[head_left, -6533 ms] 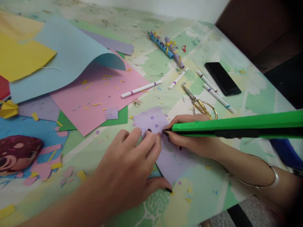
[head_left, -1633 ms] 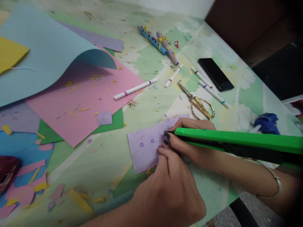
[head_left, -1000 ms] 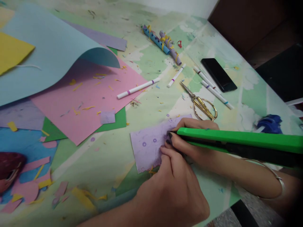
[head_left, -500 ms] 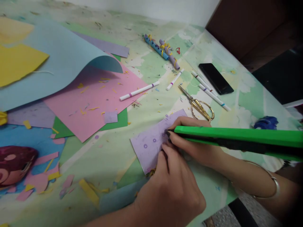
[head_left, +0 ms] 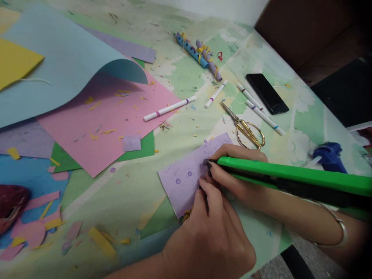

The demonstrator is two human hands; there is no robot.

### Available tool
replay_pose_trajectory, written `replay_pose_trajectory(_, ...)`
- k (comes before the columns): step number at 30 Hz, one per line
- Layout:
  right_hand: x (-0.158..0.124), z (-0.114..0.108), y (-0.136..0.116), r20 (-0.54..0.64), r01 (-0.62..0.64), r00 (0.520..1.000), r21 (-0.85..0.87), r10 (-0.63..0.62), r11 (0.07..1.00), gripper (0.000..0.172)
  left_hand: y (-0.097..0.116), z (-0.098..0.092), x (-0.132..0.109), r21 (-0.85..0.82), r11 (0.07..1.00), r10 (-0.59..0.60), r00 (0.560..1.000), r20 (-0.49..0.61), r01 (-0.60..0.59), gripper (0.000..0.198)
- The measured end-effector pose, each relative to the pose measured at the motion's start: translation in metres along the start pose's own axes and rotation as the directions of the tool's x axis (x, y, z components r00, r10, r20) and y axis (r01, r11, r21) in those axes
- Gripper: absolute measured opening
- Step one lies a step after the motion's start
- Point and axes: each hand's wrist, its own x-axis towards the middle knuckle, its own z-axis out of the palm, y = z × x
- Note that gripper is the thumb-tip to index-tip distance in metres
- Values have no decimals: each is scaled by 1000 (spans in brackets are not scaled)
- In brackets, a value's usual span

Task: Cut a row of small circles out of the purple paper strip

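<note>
A lilac paper strip point(head_left: 171, 170) with small purple ring marks lies at a slant on the table in front of me. My left hand point(head_left: 206, 228) is closed at the strip's lower edge, its thumb and fingertips pinching the paper. Just above it, my right hand point(head_left: 235, 170) is closed round the narrow black tip of a long green-and-black tool point(head_left: 290, 172). That tip meets the strip near its middle. The tool runs out to the right edge, and I cannot make out its kind. A silvery bangle circles my right wrist.
Gold-handled scissors point(head_left: 247, 131), several white markers point(head_left: 170, 108) and a black phone point(head_left: 267, 93) lie beyond my hands. A blue glue gun point(head_left: 329, 157) is at right. Two decorated paper rolls point(head_left: 192, 50) lie farther back. Pink paper point(head_left: 95, 151), a curled light-blue sheet point(head_left: 66, 66) and scraps cover the left.
The view has shifted slightly, so the papers at left sit farther left and more of the glue gun shows. Both hands keep almost the same place on the lilac strip.
</note>
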Motion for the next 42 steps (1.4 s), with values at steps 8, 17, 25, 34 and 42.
replay_pose_trajectory(8, 1, 1, 3, -10, 18, 1000, 31, -18, 999, 11, 9, 3, -5, -6, 995, -104, 994, -31, 104, 34)
replay_pose_trajectory(17, -3, 3, 1, 0, 31, 1000, 12, -31, 999, 11, 7, 1, -5, -49, 993, -112, 993, -40, 110, 33)
replay_pose_trajectory(25, -4, 3, 0, 3, 11, 1000, -38, -11, 999, 10, 2, -1, -1, -13, 999, -49, 999, -20, 48, 39)
replay_pose_trajectory(34, -4, 5, 0, -19, 38, 999, -38, -39, 999, 11, 6, 0, -3, -25, 997, -74, 997, -11, 74, 36)
replay_pose_trajectory(42, 9, -7, 8, -255, 104, 963, 68, -84, 992, 8, -27, 4, -12, -261, 941, -222, 975, 4, 216, 14)
